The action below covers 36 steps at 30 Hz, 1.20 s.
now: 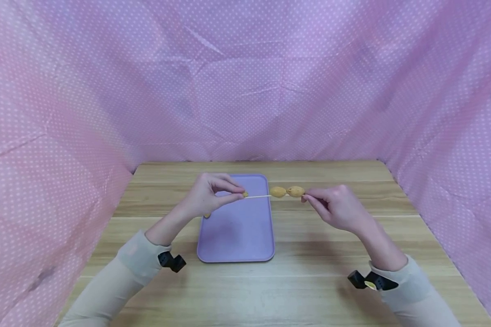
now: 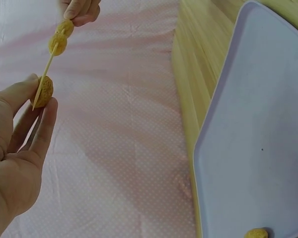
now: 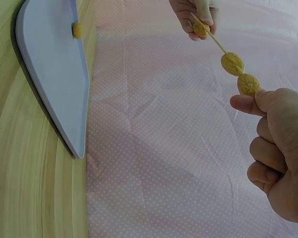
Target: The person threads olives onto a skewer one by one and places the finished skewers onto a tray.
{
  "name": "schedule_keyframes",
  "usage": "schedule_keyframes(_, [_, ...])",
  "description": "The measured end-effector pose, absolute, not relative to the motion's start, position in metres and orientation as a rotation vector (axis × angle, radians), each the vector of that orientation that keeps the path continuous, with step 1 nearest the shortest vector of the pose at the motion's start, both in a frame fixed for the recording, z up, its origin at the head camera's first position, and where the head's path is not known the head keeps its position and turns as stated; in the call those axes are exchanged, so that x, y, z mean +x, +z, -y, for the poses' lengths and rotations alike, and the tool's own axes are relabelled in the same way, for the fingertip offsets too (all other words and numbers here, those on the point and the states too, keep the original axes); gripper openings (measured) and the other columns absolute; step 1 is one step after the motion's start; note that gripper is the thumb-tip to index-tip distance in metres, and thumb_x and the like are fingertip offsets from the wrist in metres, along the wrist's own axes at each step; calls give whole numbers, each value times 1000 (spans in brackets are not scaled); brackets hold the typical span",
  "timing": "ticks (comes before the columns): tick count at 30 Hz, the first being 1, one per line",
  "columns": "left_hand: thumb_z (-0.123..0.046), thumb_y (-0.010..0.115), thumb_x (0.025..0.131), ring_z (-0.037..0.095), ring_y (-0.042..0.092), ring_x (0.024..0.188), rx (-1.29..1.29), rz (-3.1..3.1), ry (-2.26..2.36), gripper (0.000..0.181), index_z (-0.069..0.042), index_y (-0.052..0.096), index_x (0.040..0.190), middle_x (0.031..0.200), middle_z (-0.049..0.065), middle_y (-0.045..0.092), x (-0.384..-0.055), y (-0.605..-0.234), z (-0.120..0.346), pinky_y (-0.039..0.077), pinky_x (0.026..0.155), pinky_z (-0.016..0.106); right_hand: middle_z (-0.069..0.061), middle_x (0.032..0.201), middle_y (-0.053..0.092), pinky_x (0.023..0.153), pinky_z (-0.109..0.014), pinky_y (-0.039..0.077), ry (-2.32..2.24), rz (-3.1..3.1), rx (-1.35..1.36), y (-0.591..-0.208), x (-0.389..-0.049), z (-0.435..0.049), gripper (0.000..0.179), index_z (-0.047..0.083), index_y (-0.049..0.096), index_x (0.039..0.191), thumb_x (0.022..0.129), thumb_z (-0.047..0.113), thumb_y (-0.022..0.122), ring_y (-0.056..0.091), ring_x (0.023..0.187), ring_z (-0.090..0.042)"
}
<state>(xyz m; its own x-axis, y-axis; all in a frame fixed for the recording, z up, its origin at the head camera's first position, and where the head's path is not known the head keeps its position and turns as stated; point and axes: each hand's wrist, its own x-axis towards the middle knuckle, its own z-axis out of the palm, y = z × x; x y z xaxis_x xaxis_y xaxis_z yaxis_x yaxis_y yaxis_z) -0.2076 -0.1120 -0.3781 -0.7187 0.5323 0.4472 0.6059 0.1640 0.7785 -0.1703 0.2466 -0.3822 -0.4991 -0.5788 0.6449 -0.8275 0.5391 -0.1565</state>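
Note:
Above the table, my right hand [image 1: 341, 209] pinches one end of a thin wooden skewer [image 1: 258, 196] between thumb and forefinger. Two wrinkled, yellow-brown oval balls [image 1: 278, 191] are threaded on it, one touching the other, close to the right fingertips. My left hand [image 1: 208, 193] pinches a third ball of the same kind [image 2: 46, 92] with thumb and fingertips at the skewer's other end. In the left wrist view the pointed tip overlaps this ball's side and reaches a little past it. The skewer lies nearly level between both hands.
A purple rectangular tray [image 1: 237, 240] lies on the wooden table [image 1: 323, 290], beneath the left hand. One more yellow-brown ball [image 2: 257, 233] sits by the tray's edge. Pink dotted cloth [image 1: 245, 91] hangs around the table's back and sides.

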Motion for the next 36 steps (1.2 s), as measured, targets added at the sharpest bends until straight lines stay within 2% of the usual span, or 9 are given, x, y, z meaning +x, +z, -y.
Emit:
schedule_keyframes(5, [1, 88, 84, 17, 79, 96, -1205, 2290, -1559, 15, -5, 86, 97, 100, 10, 83, -206, -377, 110, 65, 87, 22, 9, 70, 69, 46, -11, 35, 609, 2238, 1137, -381, -169, -245, 12, 13, 78, 92, 95, 3, 73, 39, 55, 8])
schedule_keyframes(9, [0, 89, 83, 18, 80, 96, -1226, 2277, -1542, 15, -5, 86, 97, 99, 9, 83, -207, -377, 109, 64, 89, 21, 7, 73, 73, 46, -12, 38, 602, 2228, 1151, -381, -169, -244, 12, 12, 78, 93, 102, 9, 69, 43, 56, 7])
schedule_keyframes(15, [2, 89, 83, 16, 79, 96, -1256, 2250, -1553, 17, -4, 86, 98, 99, 10, 83, -206, -377, 108, 65, 89, 22, 6, 74, 75, 46, -14, 41, 586, 2197, 1162, -383, -170, -243, 36, 12, 77, 93, 114, 30, 53, 48, 56, 6])
schedule_keyframes(22, [6, 87, 83, 17, 78, 92, -1288, 2206, -1611, 25, 3, 82, 107, 98, 14, 82, -208, -376, 105, 67, 91, 30, 7, 73, 74, 45, -14, 40, 597, 2186, 1163, -384, -171, -241, 44, 13, 77, 92, 115, 37, 48, 47, 55, 6])
schedule_keyframes(27, [6, 88, 82, 14, 79, 95, -1290, 2206, -1594, 20, 0, 83, 100, 97, 12, 83, -207, -374, 104, 67, 91, 31, 7, 73, 74, 45, -14, 39, 602, 2180, 1163, -385, -171, -239, 44, 14, 77, 92, 114, 38, 48, 46, 55, 6])
schedule_keyframes(32, [6, 88, 81, 19, 80, 96, -1300, 2202, -1563, 18, -2, 84, 97, 97, 11, 83, -207, -373, 103, 67, 91, 31, 8, 73, 74, 44, -14, 38, 596, 2176, 1161, -385, -172, -237, 44, 14, 78, 93, 114, 39, 48, 45, 54, 6])
schedule_keyframes(36, [5, 90, 80, 17, 80, 95, -1307, 2203, -1536, 19, -3, 85, 96, 97, 9, 83, -208, -372, 102, 67, 90, 29, 7, 74, 75, 44, -14, 39, 591, 2181, 1155, -386, -172, -236, 45, 14, 78, 93, 114, 39, 48, 46, 54, 6])
